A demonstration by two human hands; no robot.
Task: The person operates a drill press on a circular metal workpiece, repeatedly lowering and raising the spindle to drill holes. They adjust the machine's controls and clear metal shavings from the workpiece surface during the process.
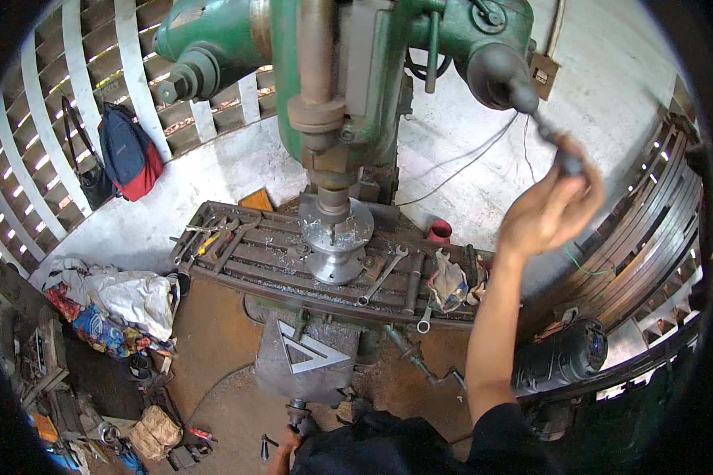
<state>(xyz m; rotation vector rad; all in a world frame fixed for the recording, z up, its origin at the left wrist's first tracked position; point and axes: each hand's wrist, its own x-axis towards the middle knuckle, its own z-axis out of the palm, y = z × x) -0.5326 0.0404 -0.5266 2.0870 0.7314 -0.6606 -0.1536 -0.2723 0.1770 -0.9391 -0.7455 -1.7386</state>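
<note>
My right hand (554, 198) is raised at the right, its fingers closed round the dark knob (569, 162) of a feed lever (523, 96) on the green milling machine (293, 103). The lever's end looks smeared by motion. Low down, my left hand (289, 440) is closed on a hand crank (303, 423) below the machine table; its fingers are partly hidden. Between the hands, a shiny flanged metal workpiece (337, 265) stands upright on the slotted table (281, 273). A thin cutting tool (332, 234) reaches down from the spindle (333, 204) to its top flange, where chips lie scattered.
Wrenches (384, 277), a metal bar (413, 283) and a crumpled rag (448, 285) lie on the table's right; more tools (214, 237) sit left. A triangular metal piece (313, 352) rests below the table. A black cylinder (562, 352) stands right; cloth bundles (127, 305) lie left.
</note>
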